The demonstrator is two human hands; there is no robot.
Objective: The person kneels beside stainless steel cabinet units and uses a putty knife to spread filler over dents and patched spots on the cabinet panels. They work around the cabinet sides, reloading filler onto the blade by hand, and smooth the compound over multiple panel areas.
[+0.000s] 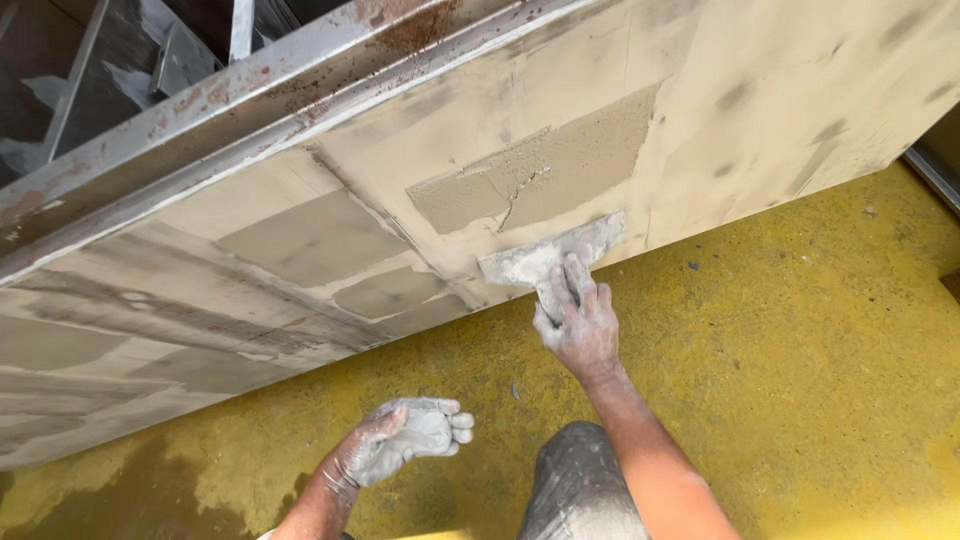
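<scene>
Trowel (552, 254) slants up-right along panel (760, 110) (right hand (578, 325) fingers gripping it); left hand (405, 440) seemingly curled empty.

We see both forearms bare, no sleeves or gloves on them. The left hand (405, 440) at seven o'clock is caked in pale grey filler dust up past the wrist. The right hand (577, 325), near centre, carries the same grey smears across knuckles and fingers. At six o'clock, a knee (580, 490) wears dark trousers speckled with light dust.
</scene>
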